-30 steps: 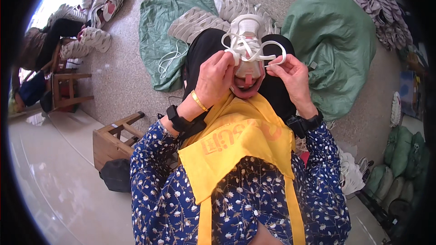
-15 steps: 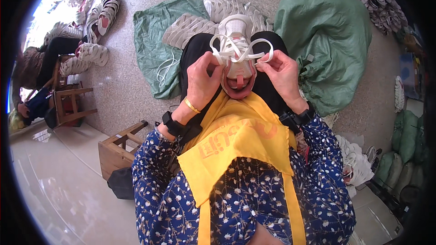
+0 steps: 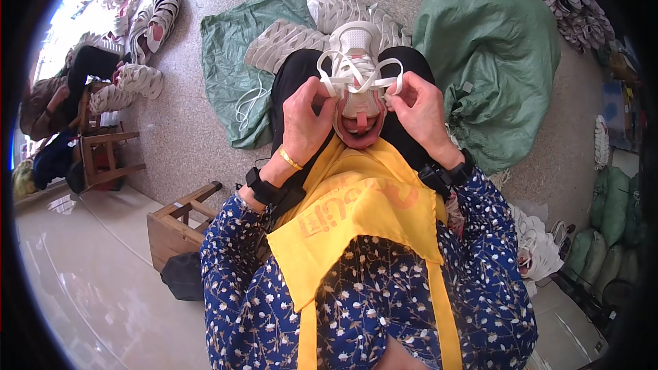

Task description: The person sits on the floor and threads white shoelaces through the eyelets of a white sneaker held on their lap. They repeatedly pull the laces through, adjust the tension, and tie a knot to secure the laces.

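Note:
A white sneaker with a pink lining rests between my knees, its toe pointing away from me. Its white shoelace crosses over the tongue and rises in a loop on each side. My left hand pinches the lace at the left of the shoe opening, fingers curled. On the opposite side, my right hand has thumb and forefinger closed on the lace beside the collar. Both fingertips partly hide the lace they hold. A yellow apron covers my lap below the heel.
Beyond my knees, rows of white shoes lie by a green sheet with loose laces. A large green sack stands at right. A wooden stool lies at left, near a seated person. More shoes are piled at right.
My right hand has moved slightly left, toward the shoe, and the right lace loop has become narrower. My left hand stays nearly still. The person at the left has shifted an arm.

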### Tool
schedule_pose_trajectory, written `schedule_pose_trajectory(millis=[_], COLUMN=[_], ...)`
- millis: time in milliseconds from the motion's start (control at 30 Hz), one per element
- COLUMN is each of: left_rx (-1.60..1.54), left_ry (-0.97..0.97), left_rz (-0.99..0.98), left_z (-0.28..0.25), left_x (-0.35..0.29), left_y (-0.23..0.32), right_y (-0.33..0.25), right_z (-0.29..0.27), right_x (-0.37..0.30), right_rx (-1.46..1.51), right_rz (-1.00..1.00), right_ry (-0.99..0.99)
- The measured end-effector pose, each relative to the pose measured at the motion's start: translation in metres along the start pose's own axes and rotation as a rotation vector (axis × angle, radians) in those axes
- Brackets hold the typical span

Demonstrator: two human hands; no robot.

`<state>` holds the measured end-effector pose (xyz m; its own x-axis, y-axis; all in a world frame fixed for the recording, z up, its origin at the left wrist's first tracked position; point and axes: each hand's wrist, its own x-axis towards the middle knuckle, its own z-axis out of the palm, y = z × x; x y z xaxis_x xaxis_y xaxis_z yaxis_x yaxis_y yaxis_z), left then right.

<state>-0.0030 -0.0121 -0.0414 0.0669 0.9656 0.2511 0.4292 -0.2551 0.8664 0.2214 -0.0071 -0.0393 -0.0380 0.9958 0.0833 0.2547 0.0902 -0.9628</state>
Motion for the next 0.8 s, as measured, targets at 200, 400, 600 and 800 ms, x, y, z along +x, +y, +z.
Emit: schedule_pose_trajectory(millis=[200,400,600,800], left_rx=[0.009,0.014,0.016,0.108], left_ry=[0.000,-0.018,0.012,-0.034], left_rz=[0.020,0.021,0.051,0.056], left_z=[0.000,-0.001,-0.004,-0.005], left_x=[0.000,0.001,-0.006,-0.004], left_y=[0.001,0.001,0.002,0.006], right_y=[-0.013,-0.007,-0.026,-0.022], right_z=[0.005,-0.005,-0.020,-0.002], right_x=[0.001,-0.002,-0.016,-0.010], right_rx=[-0.307,-0.162,-0.435,-0.494], right_rz=[-0.183,-0.026,-0.245,-0.362], right_ry=[-0.020,0.002,0.122,-0.037])
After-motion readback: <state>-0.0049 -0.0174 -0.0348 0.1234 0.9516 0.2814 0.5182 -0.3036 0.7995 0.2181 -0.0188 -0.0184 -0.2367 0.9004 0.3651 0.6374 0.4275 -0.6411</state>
